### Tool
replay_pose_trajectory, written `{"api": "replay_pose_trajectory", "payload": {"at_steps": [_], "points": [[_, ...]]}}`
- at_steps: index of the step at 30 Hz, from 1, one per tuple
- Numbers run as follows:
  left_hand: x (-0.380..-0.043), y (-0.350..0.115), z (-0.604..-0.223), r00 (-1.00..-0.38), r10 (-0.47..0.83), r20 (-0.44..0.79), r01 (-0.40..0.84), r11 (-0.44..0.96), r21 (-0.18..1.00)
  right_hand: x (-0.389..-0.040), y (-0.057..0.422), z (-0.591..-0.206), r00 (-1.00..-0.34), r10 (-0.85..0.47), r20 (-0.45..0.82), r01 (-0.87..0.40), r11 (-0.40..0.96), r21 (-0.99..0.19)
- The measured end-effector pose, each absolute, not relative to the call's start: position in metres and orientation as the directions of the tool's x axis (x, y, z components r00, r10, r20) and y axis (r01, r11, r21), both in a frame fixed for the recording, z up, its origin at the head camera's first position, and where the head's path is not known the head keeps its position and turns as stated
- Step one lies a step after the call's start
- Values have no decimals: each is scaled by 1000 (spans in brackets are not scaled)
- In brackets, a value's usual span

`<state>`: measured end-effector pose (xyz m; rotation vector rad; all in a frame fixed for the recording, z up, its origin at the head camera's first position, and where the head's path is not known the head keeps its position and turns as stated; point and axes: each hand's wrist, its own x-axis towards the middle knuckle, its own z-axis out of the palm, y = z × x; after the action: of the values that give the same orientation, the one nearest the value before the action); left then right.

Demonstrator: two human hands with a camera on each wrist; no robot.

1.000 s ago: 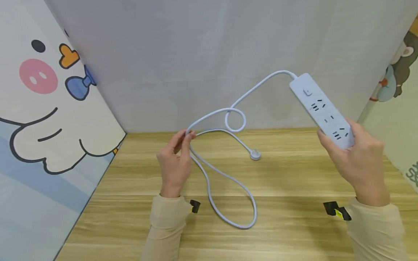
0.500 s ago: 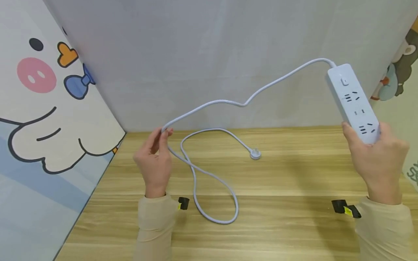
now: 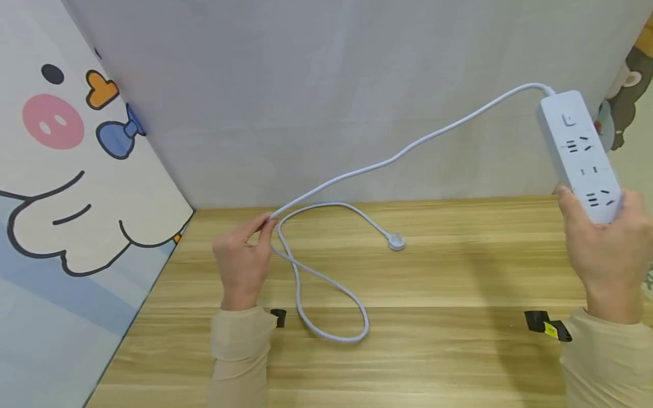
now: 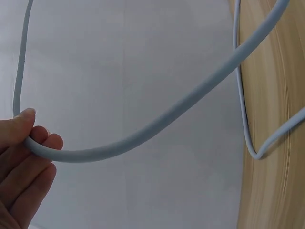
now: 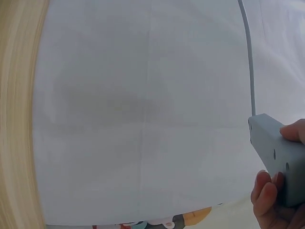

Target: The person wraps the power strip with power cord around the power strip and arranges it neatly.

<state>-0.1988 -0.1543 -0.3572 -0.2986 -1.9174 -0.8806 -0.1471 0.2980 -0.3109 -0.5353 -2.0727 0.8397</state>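
Observation:
My right hand (image 3: pixel 612 255) grips the lower end of a white power strip (image 3: pixel 584 158), raised and tilted at the right, its sockets and switch facing me. From its top end a white cord (image 3: pixel 359 171) runs down leftward to my left hand (image 3: pixel 242 258), which pinches it between thumb and fingers. Past that hand the cord crosses itself and lies in a loop on the table, ending at a round plug (image 3: pixel 396 242) with its prongs up. In the left wrist view the cord bends at the fingertips (image 4: pixel 28 113). The right wrist view shows fingers and thumb around the strip (image 5: pixel 276 143).
The wood-grain table (image 3: pixel 433 351) reaches back to a pale grey cloth wall (image 3: pixel 306 85). Panels with cartoon prints (image 3: pixel 66 204) stand at the left and right sides. Each wrist wears a black mount (image 3: pixel 537 321).
The power strip and right hand have moved right, and the left hand moved left then slightly down. A small coil in the raised cord has straightened out. The plug has stayed put.

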Motion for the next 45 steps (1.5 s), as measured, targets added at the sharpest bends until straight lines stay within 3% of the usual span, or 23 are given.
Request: {"api": "replay_pose_trajectory", "payload": {"at_steps": [7,13,15,20,23,25,27,29,33,38,45], "points": [[-199,-164,-360,-501,-204,841,434,781,448,-146,293,-313,-528,476,703,-90,792,-604],[-203,-159,-366,-539,-244,806,334,817,471,-144,287,-315,-508,437,742,-171,793,-585],[-204,-155,-367,-595,-238,768,304,818,489,-144,284,-315,-517,443,732,-182,779,-600],[-202,-144,-365,-815,-164,556,277,733,621,-142,282,-315,-532,423,733,-217,769,-601],[-200,-138,-364,-920,-27,390,278,657,701,-143,280,-316,-534,404,743,-240,770,-591],[-199,-133,-364,-955,123,269,286,619,732,-145,278,-318,-539,398,743,-251,765,-593],[-197,-128,-366,-943,298,147,303,591,747,-146,275,-319,-540,394,744,-264,760,-594],[-196,-122,-368,-894,446,31,306,560,770,-147,273,-320,-545,391,742,-273,754,-598],[-194,-111,-373,-787,612,-80,292,483,825,-148,269,-322,-554,388,737,-282,745,-604],[-195,-99,-379,-775,623,-107,183,383,905,-148,267,-322,-560,392,729,-288,733,-616],[-199,-83,-388,-901,426,-85,-33,128,991,-148,267,-320,-562,411,718,-337,678,-653]]}}
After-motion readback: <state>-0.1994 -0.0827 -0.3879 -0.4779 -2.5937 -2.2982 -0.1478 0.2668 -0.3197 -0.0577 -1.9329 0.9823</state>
